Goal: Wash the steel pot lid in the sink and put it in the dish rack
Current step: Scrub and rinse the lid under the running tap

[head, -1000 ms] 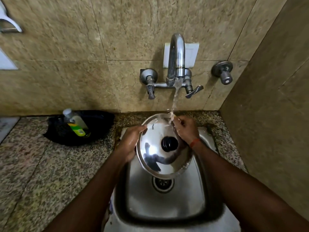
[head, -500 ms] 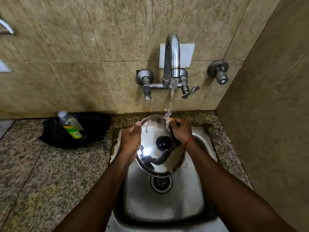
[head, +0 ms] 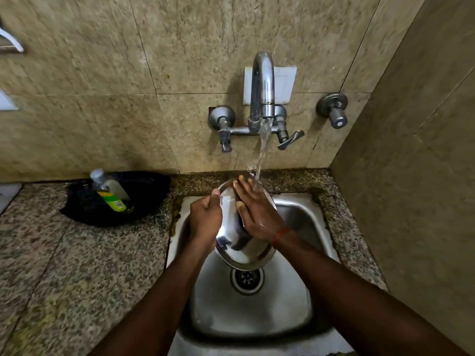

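Counter [head: 64, 265], speckled granite, running along the left side and behind the basin. Bracket [head: 11, 42], white, on the tiled wall at upper left, only partly in view.

Cloth [head: 149, 191], black, bunched on the counter against the wall. Bottle [head: 111, 192], clear with a green and yellow label and a pale cap, lying tilted on the cloth.

Left hand [head: 205, 219]: fingers curled round the left rim of the lid, thumb lying along the rim's upper edge, gripping it.

Steel pot lid [head: 244, 255]: held tilted over the sink [head: 257, 312], top face toward the camera, far rim raised under the stream, near rim above the drain [head: 247, 277]. Dark knob mostly covered by the right palm.

Right hand [head: 257, 214]: flat, fingers straight and close together, pressed on the lid's top face with the fingertips at the far rim; wet. Red band [head: 280, 233] on that wrist.

Tap [head: 262, 93], chrome, wall-mounted, with two handles. Water [head: 262, 150] falling from the spout onto the right fingertips and the lid's far rim.

Valve [head: 334, 109], round, metal, on the wall right of the tap. Side wall [head: 411, 176], tiled, closing the corner at the right.
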